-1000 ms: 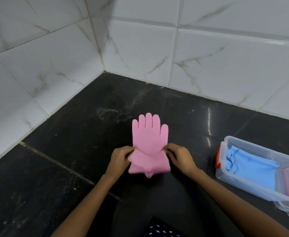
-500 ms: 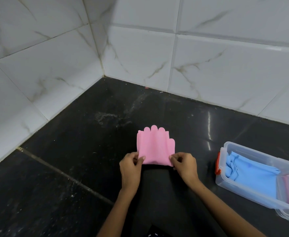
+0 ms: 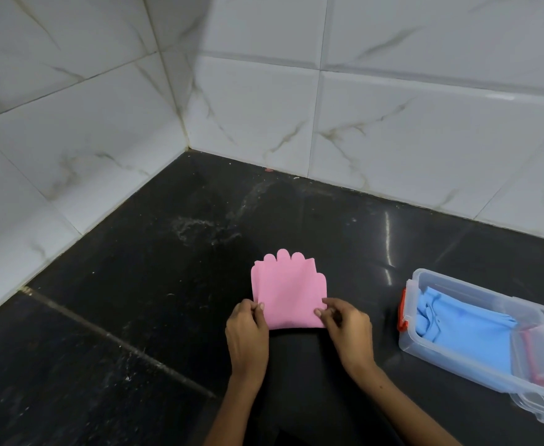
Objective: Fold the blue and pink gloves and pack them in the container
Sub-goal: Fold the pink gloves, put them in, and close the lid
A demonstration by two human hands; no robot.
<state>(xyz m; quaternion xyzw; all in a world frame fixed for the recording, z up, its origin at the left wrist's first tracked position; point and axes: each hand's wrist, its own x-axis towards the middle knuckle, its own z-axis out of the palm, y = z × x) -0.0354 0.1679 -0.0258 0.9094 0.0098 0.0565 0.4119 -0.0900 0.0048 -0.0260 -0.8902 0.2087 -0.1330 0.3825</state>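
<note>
A pink glove (image 3: 288, 292) lies folded in half on the black floor, its cuff laid over the fingers, whose tips peek out at the far edge. My left hand (image 3: 246, 333) pinches its near left corner. My right hand (image 3: 346, 326) pinches its near right corner. To the right stands a clear plastic container (image 3: 431, 347) with a red latch. Folded blue gloves (image 3: 467, 333) lie inside it. A strip of pink (image 3: 533, 355) shows at its right end.
White marble-look wall tiles (image 3: 393, 123) meet in a corner behind the floor. A clear lid (image 3: 541, 410) lies under the container's right end. A pale grout line (image 3: 119, 336) crosses the dark floor at the left.
The cuff half of the pink glove has been folded forward over the fingers, leaving a compact square. Both hands have shifted to the near corners.
</note>
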